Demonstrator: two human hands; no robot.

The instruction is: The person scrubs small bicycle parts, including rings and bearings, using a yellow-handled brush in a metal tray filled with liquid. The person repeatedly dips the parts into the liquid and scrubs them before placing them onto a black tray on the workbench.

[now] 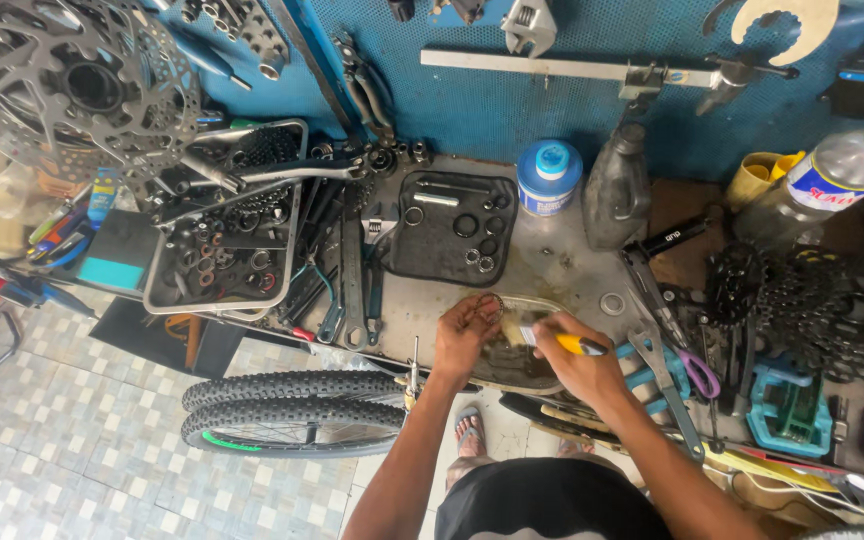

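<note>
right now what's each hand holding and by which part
The left hand pinches a small dark ring by its rim. The right hand grips a brush by its yellow handle, bristles toward the ring.

This is a bicycle repair workshop. A blue pegboard wall [512, 110] carries hanging tools, among them pliers [367, 90] and a long metal bar [552, 66]. The cluttered bench [552, 265] below it holds spanners [352, 290], a black tray of rings and washers [452, 225], a wire basket of small parts [222, 250], a grease tub [549, 175], an oil bottle [615, 190] and a stack of gear sprockets [802, 300]. Brake discs [72, 90] hang at the upper left, and two knobbly bicycle tyres [292, 410] lie on the tiled floor [72, 470] beside the bench.
</note>
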